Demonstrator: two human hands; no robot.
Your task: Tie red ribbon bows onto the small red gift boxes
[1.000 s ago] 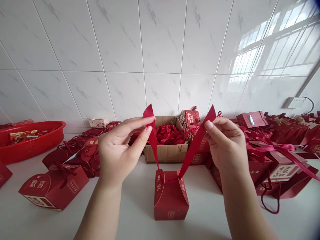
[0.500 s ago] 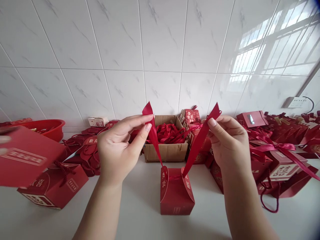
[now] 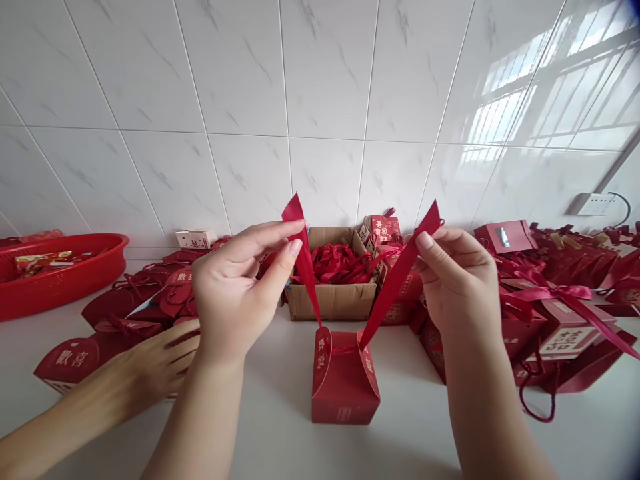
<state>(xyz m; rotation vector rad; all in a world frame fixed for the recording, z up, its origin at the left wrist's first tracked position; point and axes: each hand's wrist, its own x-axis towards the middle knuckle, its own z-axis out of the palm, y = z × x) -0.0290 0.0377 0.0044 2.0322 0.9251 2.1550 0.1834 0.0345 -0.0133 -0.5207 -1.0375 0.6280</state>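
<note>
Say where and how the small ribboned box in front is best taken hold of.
Likely low on the small box, from left and right: it stands on its base, the body looks straight-edged there, and ribbon rises beside the curved flaps.

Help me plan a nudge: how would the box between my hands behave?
The box looks like thin card, so probably light and easily dented. It sits flat, so rolling is unlikely, though the taut ribbon might tip it.

My left hand (image 3: 233,290) and right hand (image 3: 457,283): bare, slim fingers, smooth rounded thumbnails (image 3: 296,247), bare forearms (image 3: 203,407).
</note>
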